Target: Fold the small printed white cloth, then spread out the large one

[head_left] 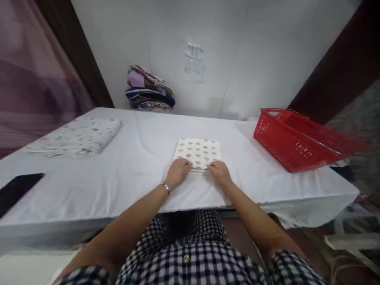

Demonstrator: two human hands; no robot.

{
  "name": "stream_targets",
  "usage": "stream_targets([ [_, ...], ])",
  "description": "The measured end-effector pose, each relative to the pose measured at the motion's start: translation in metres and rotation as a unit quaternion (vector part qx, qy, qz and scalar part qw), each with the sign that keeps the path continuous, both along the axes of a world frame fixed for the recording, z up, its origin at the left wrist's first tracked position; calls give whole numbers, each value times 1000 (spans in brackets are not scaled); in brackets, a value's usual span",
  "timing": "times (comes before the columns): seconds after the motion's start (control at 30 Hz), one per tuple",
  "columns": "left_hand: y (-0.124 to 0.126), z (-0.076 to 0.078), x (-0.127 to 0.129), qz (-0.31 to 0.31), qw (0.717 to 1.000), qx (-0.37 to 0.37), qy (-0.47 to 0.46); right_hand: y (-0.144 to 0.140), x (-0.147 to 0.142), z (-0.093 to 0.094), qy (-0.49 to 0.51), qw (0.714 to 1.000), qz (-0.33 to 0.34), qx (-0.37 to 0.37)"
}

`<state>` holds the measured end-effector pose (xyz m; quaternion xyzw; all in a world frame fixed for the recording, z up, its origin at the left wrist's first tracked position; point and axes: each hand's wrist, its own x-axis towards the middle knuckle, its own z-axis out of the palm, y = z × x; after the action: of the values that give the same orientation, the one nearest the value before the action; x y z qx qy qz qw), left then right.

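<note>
A small folded white cloth point(198, 152) with a grey printed pattern lies in the middle of the white-covered table point(133, 178). My left hand point(178, 172) rests palm down on the cloth's near left corner, a metal bracelet on its wrist. On the near right corner lies my right hand point(219, 172), also flat. Both hands press on the cloth's near edge with fingers together. Neither hand lifts it.
A red plastic basket point(297, 142) sits tilted at the table's right end. A larger folded patterned cloth point(80, 136) lies at the far left. A stack of folded fabrics point(150, 93) stands against the white wall. A dark flat object point(16, 188) lies at the left edge.
</note>
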<state>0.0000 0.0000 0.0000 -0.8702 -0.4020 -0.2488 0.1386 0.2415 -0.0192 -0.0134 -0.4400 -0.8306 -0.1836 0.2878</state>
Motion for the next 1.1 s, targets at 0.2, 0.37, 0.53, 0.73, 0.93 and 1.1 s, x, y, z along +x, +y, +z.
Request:
stream_targets([
  [0.2,-4,-2,0,-18,999,-41,13,-7,0,-1,-9,999,19,-41],
  [0.37,-5,6,12,-48,997,-65,4,-9,-2,6,-3,998,24,-59],
  [0.53,-2,5,22,-49,997,-59,16,-14,9,7,-2,998,21,-66],
  [0.73,0,1,21,-52,998,-37,8,-18,27,5,-3,999,10,-50],
  [0.93,-1,-1,23,-59,998,-24,5,-16,26,4,2,999,-30,-14],
  [1.1,-1,1,20,-70,997,-43,4,-15,26,2,-18,999,-29,-26],
])
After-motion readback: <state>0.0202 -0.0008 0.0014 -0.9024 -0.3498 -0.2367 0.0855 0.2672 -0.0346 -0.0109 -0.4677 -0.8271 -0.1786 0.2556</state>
